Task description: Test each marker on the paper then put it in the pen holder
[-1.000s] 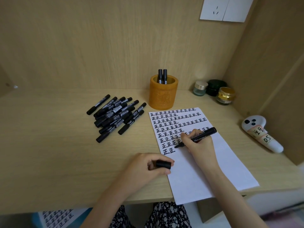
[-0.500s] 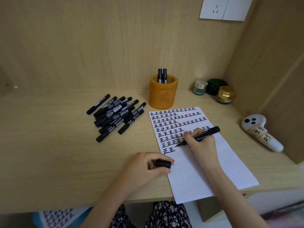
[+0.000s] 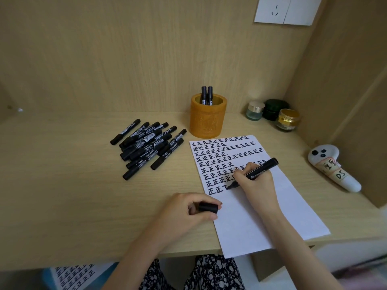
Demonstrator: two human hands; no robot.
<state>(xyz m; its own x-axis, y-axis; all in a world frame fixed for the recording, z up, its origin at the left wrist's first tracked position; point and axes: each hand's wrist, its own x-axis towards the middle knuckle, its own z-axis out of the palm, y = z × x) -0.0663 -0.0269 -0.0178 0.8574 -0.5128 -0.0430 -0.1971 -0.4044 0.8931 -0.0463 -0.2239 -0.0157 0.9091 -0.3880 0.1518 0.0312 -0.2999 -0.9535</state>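
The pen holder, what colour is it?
The pen holder is orange-yellow, seen best in the head view.

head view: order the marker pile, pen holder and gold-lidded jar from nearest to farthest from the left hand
From the left hand:
1. marker pile, ahead and left
2. pen holder, back centre
3. gold-lidded jar, back right corner

The white sheet of paper [image 3: 251, 216] has rows of the black sign 正. The taped tag [image 3: 340, 174] on the white plastic controller [image 3: 323, 156] says "05". A second sheet [image 3: 73, 277] under the wooden desk [image 3: 62, 206] shows 正 too.
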